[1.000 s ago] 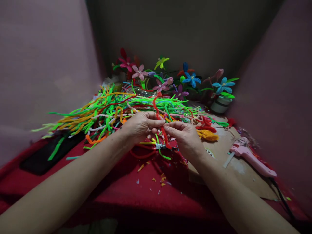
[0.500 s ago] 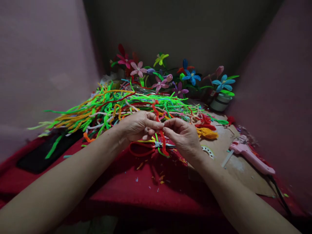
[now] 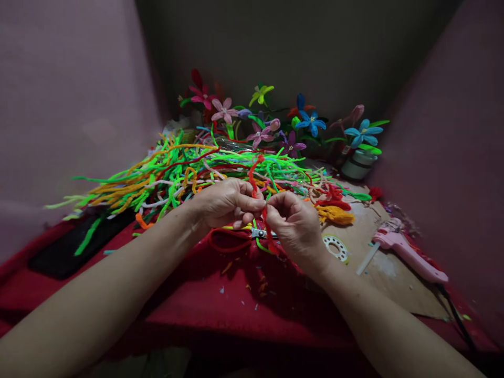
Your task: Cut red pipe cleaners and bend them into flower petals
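Note:
A red pipe cleaner (image 3: 254, 178) runs between my two hands in the middle of the view, its upper end leaning to the right and its lower end hanging down. My left hand (image 3: 232, 202) pinches it between thumb and fingers. Close against it, my right hand (image 3: 293, 220) also pinches the pipe cleaner, with the thumb bent in. The fingers cover the part at the grip. Just below my hands lie scissors (image 3: 230, 240) with red handles; my right hand hides the blade tips.
Behind my hands spreads a heap of coloured pipe cleaners (image 3: 173, 170). Pipe-cleaner flowers (image 3: 311, 123) stand at the back. To the right, a pink glue gun (image 3: 409, 252) and a white perforated ring (image 3: 335, 248) rest on cardboard (image 3: 378, 283). A black phone-like slab (image 3: 59, 257) lies left on red cloth (image 3: 189, 310).
The red pipe cleaner's upper end has tipped to the right. My right hand has turned slightly and its thumb is more bent. Both hands keep their pinch.

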A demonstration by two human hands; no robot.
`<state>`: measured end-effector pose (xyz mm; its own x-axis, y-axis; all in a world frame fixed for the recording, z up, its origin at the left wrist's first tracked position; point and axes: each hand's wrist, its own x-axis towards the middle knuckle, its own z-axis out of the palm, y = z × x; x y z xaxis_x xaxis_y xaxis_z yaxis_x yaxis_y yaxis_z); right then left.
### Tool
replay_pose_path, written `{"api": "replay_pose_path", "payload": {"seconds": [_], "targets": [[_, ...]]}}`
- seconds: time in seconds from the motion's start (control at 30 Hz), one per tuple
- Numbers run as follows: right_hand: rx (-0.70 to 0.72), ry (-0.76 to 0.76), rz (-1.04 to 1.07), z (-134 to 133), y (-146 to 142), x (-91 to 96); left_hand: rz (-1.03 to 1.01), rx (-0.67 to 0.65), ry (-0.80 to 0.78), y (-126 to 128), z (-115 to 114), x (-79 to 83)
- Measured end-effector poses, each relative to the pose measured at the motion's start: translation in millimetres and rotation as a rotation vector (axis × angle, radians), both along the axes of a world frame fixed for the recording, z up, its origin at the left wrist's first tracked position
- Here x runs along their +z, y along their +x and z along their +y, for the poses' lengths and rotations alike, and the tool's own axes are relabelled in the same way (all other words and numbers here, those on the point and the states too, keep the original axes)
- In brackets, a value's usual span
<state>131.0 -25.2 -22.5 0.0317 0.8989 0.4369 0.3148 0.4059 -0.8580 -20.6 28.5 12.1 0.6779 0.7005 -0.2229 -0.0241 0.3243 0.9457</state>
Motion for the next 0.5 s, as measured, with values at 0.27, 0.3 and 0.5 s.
{"api": "replay_pose_path", "payload": {"seconds": [0.27,0.3,0.5], "targets": [[0.241,-0.322,0.410,4.3,3.2,3.8,0.042,0.084,0.129,-1.6,-3.6,6.5],[0.323,-0.417,0.494,5.7,4.9,4.6,0.051,0.112,0.155,-1.7,-4.5,7.3],[0.503,-0.614,0.679,7.4,10.7,7.5,0.088,0.145,0.291,-1.9,-3.0,4.2]]}}
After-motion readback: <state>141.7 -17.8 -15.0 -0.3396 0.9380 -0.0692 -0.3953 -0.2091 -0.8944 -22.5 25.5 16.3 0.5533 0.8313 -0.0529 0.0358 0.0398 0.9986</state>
